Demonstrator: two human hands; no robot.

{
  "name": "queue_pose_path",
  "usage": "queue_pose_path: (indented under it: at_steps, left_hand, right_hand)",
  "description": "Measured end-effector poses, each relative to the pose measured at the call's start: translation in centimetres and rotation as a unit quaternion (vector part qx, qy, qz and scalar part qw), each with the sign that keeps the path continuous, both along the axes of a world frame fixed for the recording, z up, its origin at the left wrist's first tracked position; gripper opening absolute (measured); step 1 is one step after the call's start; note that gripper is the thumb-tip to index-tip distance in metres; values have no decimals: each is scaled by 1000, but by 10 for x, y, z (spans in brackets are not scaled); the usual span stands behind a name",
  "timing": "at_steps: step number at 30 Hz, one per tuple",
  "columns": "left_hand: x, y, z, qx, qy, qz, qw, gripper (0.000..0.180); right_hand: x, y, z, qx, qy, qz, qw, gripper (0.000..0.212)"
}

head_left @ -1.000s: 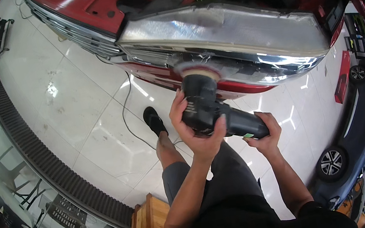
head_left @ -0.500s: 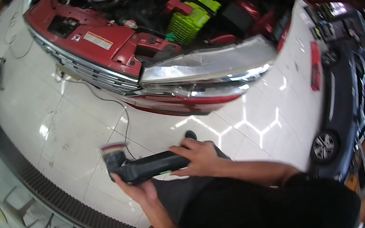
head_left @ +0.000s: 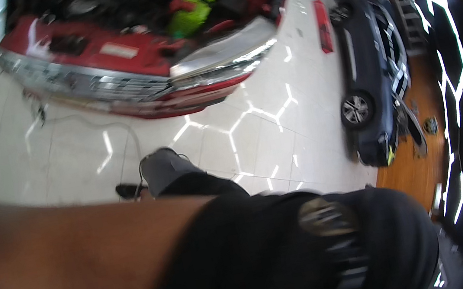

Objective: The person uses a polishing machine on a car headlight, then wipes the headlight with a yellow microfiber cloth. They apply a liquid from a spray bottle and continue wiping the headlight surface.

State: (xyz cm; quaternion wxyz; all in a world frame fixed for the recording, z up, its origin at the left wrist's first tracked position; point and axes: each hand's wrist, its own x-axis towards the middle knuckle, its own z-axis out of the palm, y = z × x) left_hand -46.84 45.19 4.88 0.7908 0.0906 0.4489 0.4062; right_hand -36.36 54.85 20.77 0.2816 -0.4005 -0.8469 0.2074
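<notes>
One of my bare arms [head_left: 68, 264], blurred and very near, fills the lower left, running out of a black sleeve [head_left: 233, 266]. Its hand lies beyond the left edge; I cannot tell from this which arm it is. Neither of my hands shows, and the black power polisher held earlier is out of sight. Beyond the arm stands a red car [head_left: 137, 59] with its engine bay exposed. Its headlight [head_left: 225, 50] has a hazy, pale upper part. A bright green part [head_left: 190, 19] sits in the engine bay.
My grey trouser leg [head_left: 165, 166] and a black shoe [head_left: 128, 191] show past the arm. A thin cable [head_left: 133, 137] curves over the pale tiled floor [head_left: 81, 163]. To the right stands a dark blue car [head_left: 372, 53], with a red object [head_left: 323, 26] near it.
Both hands and the polisher have left the view. An arm now crosses the lower left, close up. The view has turned right, so the red car sits further left and higher.
</notes>
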Motion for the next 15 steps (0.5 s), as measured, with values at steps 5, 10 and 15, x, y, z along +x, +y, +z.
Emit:
queue_pose_path:
  at_steps: [5, 10, 15]
  left_hand:
    - [-20, 93, 36, 14, -30, 70, 997, 71]
    - [32, 213, 26, 35, -104, 108, 988, 71]
    - [58, 411, 2, 82, -206, 135, 966, 70]
  right_hand:
    - [-56, 108, 66, 66, -40, 123, 989, 31]
    - [-65, 202, 105, 175, -83, 237, 952, 25]
    - [-20, 323, 100, 169, -63, 322, 929, 20]
